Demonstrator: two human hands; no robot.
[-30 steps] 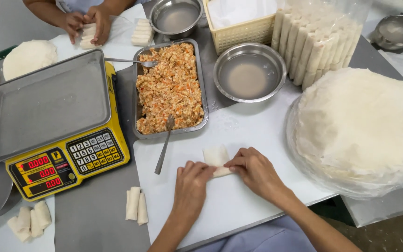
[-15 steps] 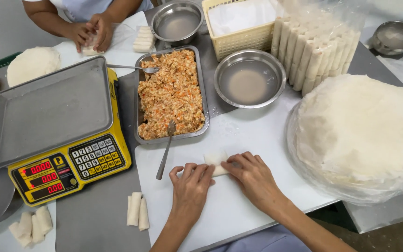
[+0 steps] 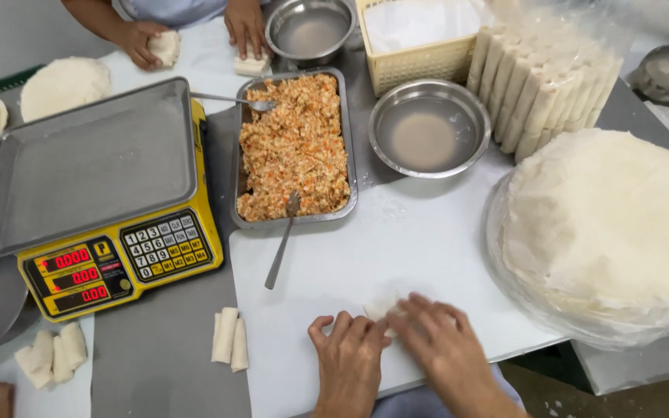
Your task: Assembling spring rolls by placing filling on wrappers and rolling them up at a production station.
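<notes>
Inventory, with the filling tray [image 3: 296, 147] as landmark.

1. Wrapper roll [image 3: 379, 310]: pale, thin, half hidden under my hands, on the white sheet [image 3: 396, 240] below the tray, toward the near counter edge. I judge it light, soft, limp and easy to tear, likely a little tacky where damp. Best taken at both ends with flat fingertips, pressing gently, not pinching the middle where the filling would bulge.

2. Left hand [image 3: 348, 360]: below the tray, fingers spread and bent, tips resting on the roll's left end. Not closed round it; pressing down.

3. Right hand [image 3: 443, 348]: just right of the left one, blurred, fingers curled over the roll's right end and covering most of it. How tightly it grips I cannot tell.

4. Spoon [image 3: 282, 240]: bowl in the tray's lower edge, handle running down onto the sheet.

5. 2 finished rolls [image 3: 230, 338]: below and left of the tray, on the grey counter [image 3: 156, 356].

6. Scale [image 3: 94, 193]: yellow, steel pan, just left of the tray.

7. Water bowl [image 3: 429, 128]: just right of the tray.

8. Wrapper stack [image 3: 605, 224]: round, in plastic, far right of the tray.

9. Another person's hands [image 3: 245, 27]: above the tray, on dough pieces.
</notes>
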